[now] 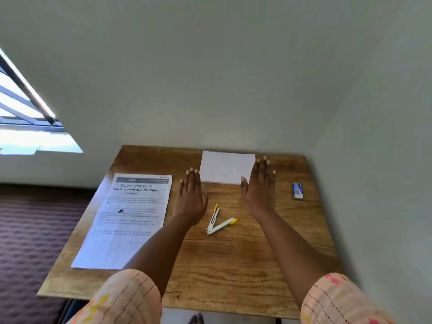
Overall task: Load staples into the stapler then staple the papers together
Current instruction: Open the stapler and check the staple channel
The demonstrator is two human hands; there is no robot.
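A white and yellow stapler (pixel 218 220) lies swung open in a V shape on the wooden table (pixel 233 265), between my two forearms. A small stack of white papers (pixel 225 167) rests at the table's far edge. My left hand (pixel 190 197) lies flat, palm down, just left of the papers and the stapler, holding nothing. My right hand (pixel 258 185) lies flat too, its thumb side touching the stack's right corner. A small blue and white staple box (pixel 297 190) sits to the right of my right hand.
A printed instruction sheet (pixel 128 218) lies on the table's left side, partly under my left forearm. A plain wall rises directly behind the table. A window (pixel 25 118) is at the left, and patterned flooring lies below it.
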